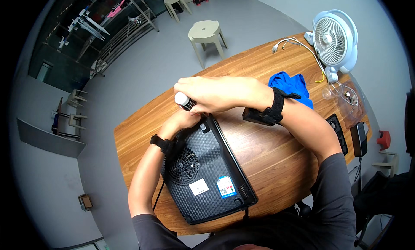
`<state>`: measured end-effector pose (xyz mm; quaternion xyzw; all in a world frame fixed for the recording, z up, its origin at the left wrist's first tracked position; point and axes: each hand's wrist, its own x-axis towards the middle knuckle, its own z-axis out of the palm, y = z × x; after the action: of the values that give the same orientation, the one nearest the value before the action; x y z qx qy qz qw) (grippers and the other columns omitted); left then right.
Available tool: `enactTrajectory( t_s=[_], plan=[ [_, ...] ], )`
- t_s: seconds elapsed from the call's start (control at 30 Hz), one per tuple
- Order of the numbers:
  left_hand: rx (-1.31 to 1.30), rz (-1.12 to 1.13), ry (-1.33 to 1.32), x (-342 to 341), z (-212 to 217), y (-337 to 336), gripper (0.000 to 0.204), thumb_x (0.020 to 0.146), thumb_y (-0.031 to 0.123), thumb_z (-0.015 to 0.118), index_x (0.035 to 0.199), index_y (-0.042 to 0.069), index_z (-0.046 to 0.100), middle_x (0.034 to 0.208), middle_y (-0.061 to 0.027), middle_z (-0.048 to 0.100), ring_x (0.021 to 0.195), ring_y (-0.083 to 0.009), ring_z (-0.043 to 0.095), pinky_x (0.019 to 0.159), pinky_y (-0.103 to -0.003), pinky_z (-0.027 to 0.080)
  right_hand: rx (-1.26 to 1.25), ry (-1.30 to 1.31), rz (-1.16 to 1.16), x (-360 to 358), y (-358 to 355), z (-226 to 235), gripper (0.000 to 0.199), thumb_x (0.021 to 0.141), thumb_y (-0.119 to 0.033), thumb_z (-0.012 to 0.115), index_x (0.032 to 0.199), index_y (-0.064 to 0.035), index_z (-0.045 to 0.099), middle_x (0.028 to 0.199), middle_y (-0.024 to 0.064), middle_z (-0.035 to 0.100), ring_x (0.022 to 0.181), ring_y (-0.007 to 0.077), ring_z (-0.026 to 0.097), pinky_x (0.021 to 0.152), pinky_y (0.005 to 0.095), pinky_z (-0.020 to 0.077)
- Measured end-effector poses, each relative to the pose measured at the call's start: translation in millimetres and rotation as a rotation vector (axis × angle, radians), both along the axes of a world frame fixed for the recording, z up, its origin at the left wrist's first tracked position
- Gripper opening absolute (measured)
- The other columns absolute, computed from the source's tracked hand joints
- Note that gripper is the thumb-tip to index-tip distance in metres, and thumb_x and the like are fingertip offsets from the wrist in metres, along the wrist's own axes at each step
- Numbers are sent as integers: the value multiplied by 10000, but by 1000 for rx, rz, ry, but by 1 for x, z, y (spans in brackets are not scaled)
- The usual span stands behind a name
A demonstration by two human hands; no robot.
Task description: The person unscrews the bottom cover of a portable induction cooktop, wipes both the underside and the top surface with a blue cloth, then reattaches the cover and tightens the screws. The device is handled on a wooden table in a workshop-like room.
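A black flat appliance (207, 172) lies upside down on the wooden table (272, 159), its fan grille and two stickers facing up. My right hand (212, 94) is closed around a tool with a black ribbed grip and white end cap (183, 99), held over the appliance's far corner. Under it, my left hand (181, 120) rests at that same corner, its fingers mostly hidden by the right hand. Both wrists wear black straps.
A blue cloth (288, 84) lies behind my right forearm. A white desk fan (335, 40) with a cable stands at the table's far right, by a clear plastic item (341, 94). Black devices (339, 129) sit at the right edge. A beige stool (206, 33) stands beyond.
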<state>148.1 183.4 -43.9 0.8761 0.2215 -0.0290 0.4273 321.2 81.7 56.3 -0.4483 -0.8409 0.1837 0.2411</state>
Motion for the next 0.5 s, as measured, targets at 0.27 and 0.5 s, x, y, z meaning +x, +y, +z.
enactTrajectory(
  t_s=[0.27,0.5],
  plan=[
    [17,-27,19,0,-15,11,197,942,-2,568,1049,40,728,1052,-146,742,1027,-269,687,893,-416,560,51,34,29,2,-1,-5,375,891,-136,747,1144,-5,504,1105,178,578,1036,375,612,900,461,506],
    [47,-18,45,0,-13,9,219,931,-8,568,1060,55,734,1065,-142,745,1036,-275,691,908,-423,561,-5,42,6,0,-3,-1,363,907,-150,738,1128,-4,490,1096,176,566,1023,372,605,885,460,503]
  ],
)
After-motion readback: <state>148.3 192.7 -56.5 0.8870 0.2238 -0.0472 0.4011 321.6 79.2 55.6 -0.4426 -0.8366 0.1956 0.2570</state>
